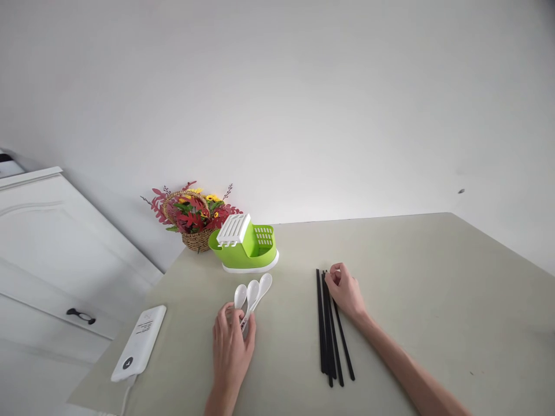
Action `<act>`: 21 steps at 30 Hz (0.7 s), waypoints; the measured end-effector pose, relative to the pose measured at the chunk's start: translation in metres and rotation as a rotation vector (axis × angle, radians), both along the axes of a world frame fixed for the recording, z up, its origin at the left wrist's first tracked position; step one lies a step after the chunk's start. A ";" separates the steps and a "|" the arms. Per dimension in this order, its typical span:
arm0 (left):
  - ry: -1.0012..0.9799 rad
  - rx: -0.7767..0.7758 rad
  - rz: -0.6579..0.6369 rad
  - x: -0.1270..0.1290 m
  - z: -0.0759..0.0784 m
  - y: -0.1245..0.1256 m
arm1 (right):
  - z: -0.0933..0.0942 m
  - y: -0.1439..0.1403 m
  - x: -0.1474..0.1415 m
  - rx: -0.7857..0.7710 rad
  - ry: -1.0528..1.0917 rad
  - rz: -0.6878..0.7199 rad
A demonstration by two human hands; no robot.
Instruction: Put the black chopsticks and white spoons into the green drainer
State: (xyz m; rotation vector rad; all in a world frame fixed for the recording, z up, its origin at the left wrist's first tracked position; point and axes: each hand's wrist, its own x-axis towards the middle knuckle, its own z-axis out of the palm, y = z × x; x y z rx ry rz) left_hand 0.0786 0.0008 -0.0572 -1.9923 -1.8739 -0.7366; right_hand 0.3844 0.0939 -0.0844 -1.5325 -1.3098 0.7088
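Head camera looks down on your two hands at a pale table. Your left hand lies flat over the handles of three white spoons; the fingers are loosely spread and touching the handles, and the bowls stick out just beyond your fingertips, pointing far and slightly right. Whether you actually grip a handle, you cannot tell from here. Your right hand rests on the far ends of a bundle of black chopsticks, fingers curled narrow and pinching at the tips, while the sticks run back toward you on the left side of your wrist. Beyond the spoons stands a green cutlery holder with a white slatted lid, and left of it a basket of flowers. A white power bank lies near the table's left edge.
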 end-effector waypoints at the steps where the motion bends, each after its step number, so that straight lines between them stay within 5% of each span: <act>1: -0.005 -0.003 0.000 0.000 0.000 0.000 | 0.000 0.000 0.000 0.001 0.003 0.000; 21: -0.044 0.015 -0.025 0.004 0.000 -0.006 | -0.007 -0.018 0.045 0.017 0.149 -0.060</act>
